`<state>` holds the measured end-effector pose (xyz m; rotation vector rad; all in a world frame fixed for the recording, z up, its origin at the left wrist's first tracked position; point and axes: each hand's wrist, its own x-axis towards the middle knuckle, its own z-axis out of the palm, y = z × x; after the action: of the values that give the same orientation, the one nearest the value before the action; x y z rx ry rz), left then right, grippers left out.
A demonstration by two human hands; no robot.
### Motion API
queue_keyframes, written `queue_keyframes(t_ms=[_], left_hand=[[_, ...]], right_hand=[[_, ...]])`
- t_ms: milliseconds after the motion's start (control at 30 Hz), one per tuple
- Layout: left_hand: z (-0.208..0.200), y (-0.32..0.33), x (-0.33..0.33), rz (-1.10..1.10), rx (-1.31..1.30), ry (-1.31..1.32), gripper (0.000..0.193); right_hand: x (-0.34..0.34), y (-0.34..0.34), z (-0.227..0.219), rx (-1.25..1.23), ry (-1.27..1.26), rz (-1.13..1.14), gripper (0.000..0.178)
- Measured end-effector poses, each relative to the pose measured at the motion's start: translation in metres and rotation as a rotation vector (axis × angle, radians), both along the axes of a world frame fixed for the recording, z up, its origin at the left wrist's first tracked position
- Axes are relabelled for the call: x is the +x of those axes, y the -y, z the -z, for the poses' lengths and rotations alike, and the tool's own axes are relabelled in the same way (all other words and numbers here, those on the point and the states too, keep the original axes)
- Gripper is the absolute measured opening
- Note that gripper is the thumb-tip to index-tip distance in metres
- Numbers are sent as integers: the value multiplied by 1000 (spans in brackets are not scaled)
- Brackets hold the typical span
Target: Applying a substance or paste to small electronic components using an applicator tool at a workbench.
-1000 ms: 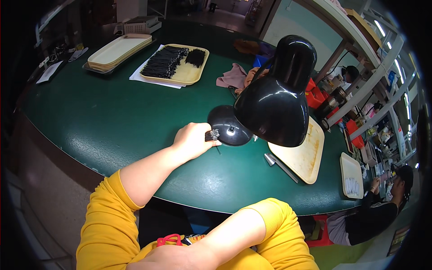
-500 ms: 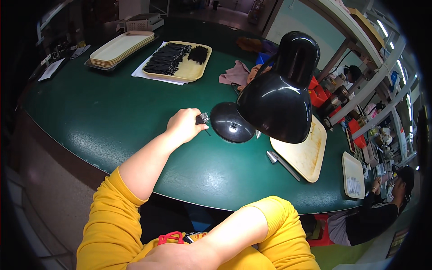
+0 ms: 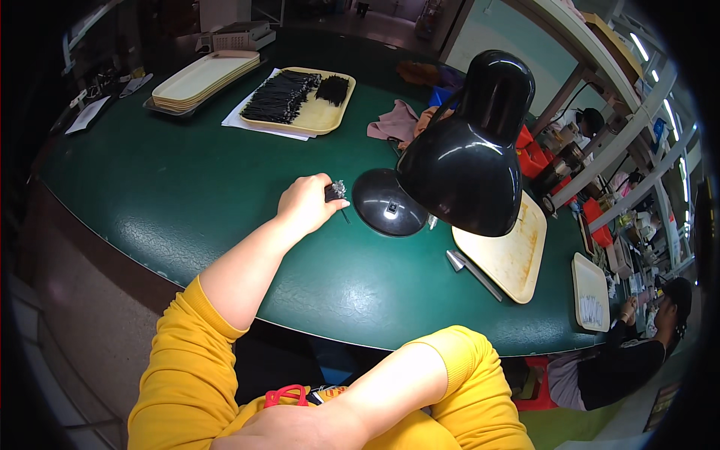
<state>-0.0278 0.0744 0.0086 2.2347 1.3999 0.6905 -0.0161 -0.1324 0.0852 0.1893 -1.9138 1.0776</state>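
Left hand (image 3: 304, 204) out over the green bench (image 3: 187, 187), fingers curled shut around a small dark part (image 3: 334, 191) with a pale tip poking out past the fingertips. Just beyond that, the round base of a black desk lamp (image 3: 465, 157). Far ahead of the hand, a cream tray of black strips (image 3: 300, 97). Right hand (image 3: 289, 427) low near the body, grip not readable.
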Motion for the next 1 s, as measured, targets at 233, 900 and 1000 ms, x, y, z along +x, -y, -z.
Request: queue_keyframes(t_ms=[233, 900, 1000], left_hand=[[7, -2, 2, -6, 12, 2, 22], [-3, -12, -4, 263, -865, 984, 10], [-6, -4, -3, 421, -917, 1171, 3]], right_hand=[[2, -1, 0, -3, 26, -8, 48], [1, -4, -1, 24, -9, 41, 36], [2, -5, -2, 33, -13, 33, 37]])
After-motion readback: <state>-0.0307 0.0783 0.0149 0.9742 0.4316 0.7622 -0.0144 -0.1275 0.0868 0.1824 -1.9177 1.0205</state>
